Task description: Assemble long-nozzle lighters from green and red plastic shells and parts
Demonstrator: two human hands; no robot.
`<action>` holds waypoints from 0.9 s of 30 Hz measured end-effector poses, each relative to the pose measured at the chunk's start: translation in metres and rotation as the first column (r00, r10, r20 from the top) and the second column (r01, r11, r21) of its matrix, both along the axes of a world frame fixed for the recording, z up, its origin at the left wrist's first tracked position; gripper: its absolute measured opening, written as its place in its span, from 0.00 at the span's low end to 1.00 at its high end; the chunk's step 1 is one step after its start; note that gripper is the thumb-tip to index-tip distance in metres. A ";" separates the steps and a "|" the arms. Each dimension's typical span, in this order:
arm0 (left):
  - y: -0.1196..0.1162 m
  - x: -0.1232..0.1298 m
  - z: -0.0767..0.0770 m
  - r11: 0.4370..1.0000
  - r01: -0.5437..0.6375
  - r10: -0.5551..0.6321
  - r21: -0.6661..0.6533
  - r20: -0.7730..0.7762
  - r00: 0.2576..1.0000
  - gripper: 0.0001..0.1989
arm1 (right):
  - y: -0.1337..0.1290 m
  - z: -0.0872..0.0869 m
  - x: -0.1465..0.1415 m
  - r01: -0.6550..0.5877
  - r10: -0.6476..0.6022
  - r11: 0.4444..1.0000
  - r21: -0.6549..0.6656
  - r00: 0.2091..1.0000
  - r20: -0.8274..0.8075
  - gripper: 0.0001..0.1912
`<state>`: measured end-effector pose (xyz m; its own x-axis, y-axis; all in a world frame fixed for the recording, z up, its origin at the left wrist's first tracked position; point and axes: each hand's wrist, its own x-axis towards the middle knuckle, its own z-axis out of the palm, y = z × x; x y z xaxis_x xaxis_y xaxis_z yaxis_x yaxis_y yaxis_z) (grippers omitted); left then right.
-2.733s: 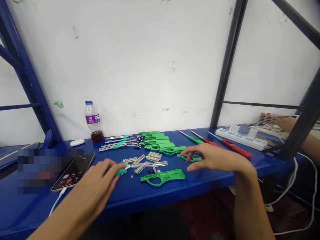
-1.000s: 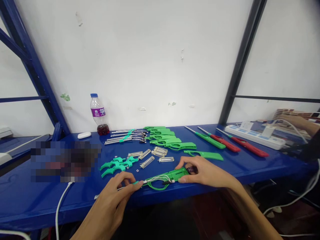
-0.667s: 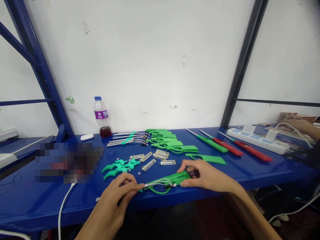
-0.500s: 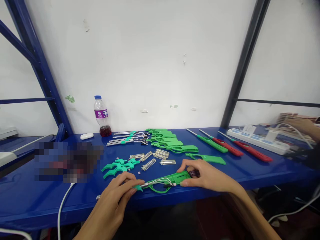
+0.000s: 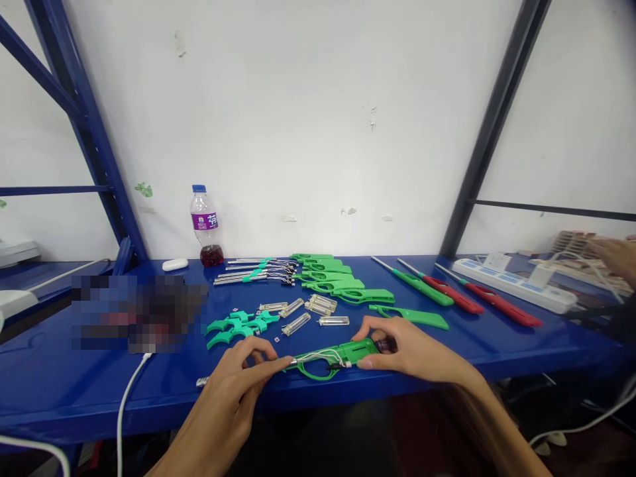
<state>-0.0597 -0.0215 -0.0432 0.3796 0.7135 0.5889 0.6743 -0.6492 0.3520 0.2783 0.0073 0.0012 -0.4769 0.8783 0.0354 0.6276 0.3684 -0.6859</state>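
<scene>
Near the table's front edge lies an open green lighter casing (image 5: 318, 360), with white wires (image 5: 332, 354) and a small black part (image 5: 338, 365) along it. My left hand (image 5: 246, 377) is closed, thumb and forefinger pinching a metal lighter tube (image 5: 294, 362) at the casing's left end; most of the tube is hidden by my fingers. My right hand (image 5: 405, 351) grips the casing's right end, and a dark, shiny piece (image 5: 386, 345) shows between thumb and forefinger. Teal triggers (image 5: 241, 327) lie beyond my left hand. Clear fuel tanks (image 5: 298, 324) are scattered behind the casing.
Several green casing halves (image 5: 368, 295) and metal tubes with wires (image 5: 248, 275) are laid out behind. Finished-looking long lighters (image 5: 464, 295) and a white power strip (image 5: 517, 286) are at right. A drink bottle (image 5: 205, 228) stands by the wall. Another person's hand (image 5: 616, 258) is far right.
My left fingers have shifted slightly right along the tube, and the teal piece at them is now hidden. My right hand keeps its grip. The view has shifted slightly.
</scene>
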 end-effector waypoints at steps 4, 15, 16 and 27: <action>-0.003 0.001 0.004 1.000 -0.005 0.005 0.011 -0.005 1.000 0.22 | 0.000 0.000 -0.001 0.004 -0.004 1.000 -0.005 1.000 -0.003 0.19; 0.003 0.000 -0.001 1.000 0.024 -0.024 -0.007 0.033 0.999 0.22 | 0.000 -0.001 0.000 -0.005 0.005 1.000 0.013 1.000 -0.002 0.20; 0.005 -0.001 -0.003 1.000 0.025 -0.025 0.002 0.030 0.999 0.22 | 0.000 -0.001 0.000 -0.006 0.006 1.000 0.013 1.000 -0.003 0.20; 0.003 0.001 -0.004 0.997 0.020 -0.021 0.071 0.007 1.000 0.25 | -0.001 0.000 0.000 0.002 -0.002 1.000 0.017 1.000 0.009 0.20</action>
<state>-0.0591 -0.0181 -0.0473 0.3893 0.6621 0.6404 0.6580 -0.6864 0.3096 0.2778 0.0067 0.0011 -0.4753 0.8786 0.0463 0.6344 0.3786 -0.6740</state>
